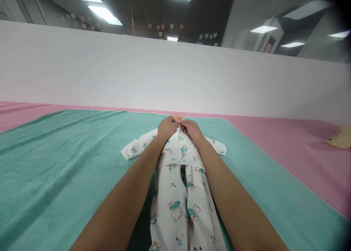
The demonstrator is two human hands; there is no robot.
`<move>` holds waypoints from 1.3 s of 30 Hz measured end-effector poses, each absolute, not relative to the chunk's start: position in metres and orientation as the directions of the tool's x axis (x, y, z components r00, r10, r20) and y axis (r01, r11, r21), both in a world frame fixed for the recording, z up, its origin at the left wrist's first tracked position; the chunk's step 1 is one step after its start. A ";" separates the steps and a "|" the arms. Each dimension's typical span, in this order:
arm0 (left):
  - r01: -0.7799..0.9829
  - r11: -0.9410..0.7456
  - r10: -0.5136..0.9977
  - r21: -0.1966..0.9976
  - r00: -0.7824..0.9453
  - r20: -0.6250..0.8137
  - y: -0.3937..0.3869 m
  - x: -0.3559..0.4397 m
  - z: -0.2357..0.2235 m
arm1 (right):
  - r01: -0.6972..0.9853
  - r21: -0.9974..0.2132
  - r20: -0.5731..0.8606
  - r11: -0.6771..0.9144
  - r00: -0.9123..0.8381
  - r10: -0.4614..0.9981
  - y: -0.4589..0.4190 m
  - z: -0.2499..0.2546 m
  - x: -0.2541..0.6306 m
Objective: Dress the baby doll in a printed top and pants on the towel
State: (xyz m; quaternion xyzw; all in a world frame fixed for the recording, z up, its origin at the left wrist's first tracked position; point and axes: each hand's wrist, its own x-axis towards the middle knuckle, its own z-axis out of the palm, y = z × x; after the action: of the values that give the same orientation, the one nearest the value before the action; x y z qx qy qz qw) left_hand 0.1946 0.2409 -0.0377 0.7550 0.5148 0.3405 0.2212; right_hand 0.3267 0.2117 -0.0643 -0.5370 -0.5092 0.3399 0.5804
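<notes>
A baby doll [177,116] lies on its back in the middle, only a bit of its head showing beyond my hands. It wears a white baby jacket [173,150] printed with small teal and pink figures, its sleeves stretched out to both sides. Below are matching white trousers [175,203] with an opening at the crotch. At the neck, my left hand [168,127] is closed in a pinch on the jacket's collar. Beside it, my right hand [192,129] pinches the collar's other side, fingertips almost meeting the left ones. Whatever fastening lies between the fingers is hidden.
The doll rests on a teal blanket [68,163], spread over a pink sheet [274,148]. Behind runs a low white wall [164,75] with dark glass above, dotted with heart stickers. A yellow object [340,137] sits at the right edge.
</notes>
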 end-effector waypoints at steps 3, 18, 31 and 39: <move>0.629 -0.376 0.926 0.681 0.239 0.291 0.242 0.195 -0.038 | 0.131 -0.975 0.209 0.180 0.251 0.945 0.210 -0.063 0.326; 0.619 -0.369 0.929 0.694 0.236 0.284 0.240 0.194 -0.037 | 0.120 -0.974 0.215 0.191 0.248 0.945 0.209 -0.062 0.325; 0.621 -0.368 0.930 0.693 0.236 0.283 0.243 0.195 -0.039 | 0.100 -0.979 0.197 0.176 0.261 0.945 0.210 -0.061 0.325; 0.615 -0.368 0.930 0.698 0.231 0.286 0.242 0.195 -0.038 | 0.121 -0.976 0.205 0.178 0.263 0.943 0.212 -0.063 0.326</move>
State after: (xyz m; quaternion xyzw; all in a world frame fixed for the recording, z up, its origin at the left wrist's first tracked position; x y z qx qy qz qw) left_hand 0.1954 0.2420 -0.0384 0.7510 0.5142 0.3462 0.2275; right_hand 0.3260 0.2117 -0.0632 -0.5366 -0.4958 0.3505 0.5860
